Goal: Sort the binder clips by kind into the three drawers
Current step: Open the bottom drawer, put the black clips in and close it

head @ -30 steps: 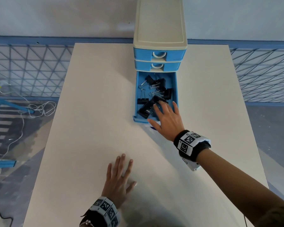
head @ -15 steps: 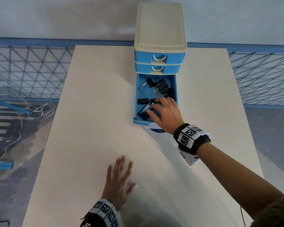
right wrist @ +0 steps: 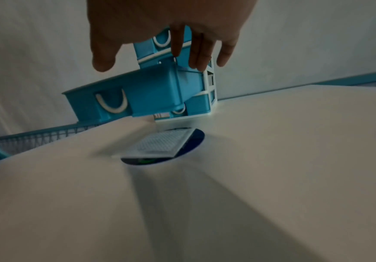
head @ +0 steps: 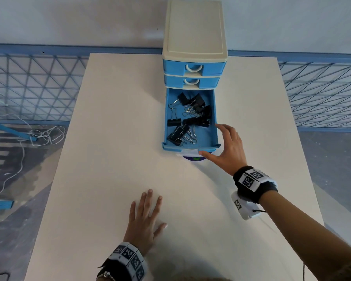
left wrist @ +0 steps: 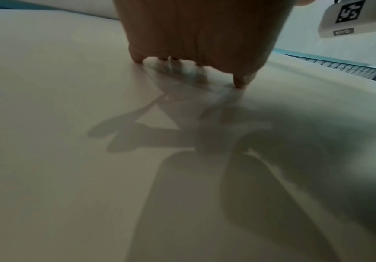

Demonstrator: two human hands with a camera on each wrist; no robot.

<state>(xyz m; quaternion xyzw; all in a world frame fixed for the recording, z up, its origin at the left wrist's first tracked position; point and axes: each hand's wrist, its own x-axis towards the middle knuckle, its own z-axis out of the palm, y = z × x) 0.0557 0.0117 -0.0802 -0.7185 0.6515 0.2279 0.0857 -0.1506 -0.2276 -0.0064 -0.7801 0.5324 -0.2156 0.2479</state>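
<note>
Cream-white, the flat worktop (head: pixel 109 159) carries a blue-and-cream plastic three-drawer cabinet (head: pixel 195 37), its bottom blue drawer (head: pixel 211 136) pulled out and holding black metal binder clips (head: pixel 190 118). The right hand (head: pixel 229 151) hovers spread at that drawer's front corner, holding nothing; the left hand (head: pixel 144 218) lies flat, fingers straight.
</note>
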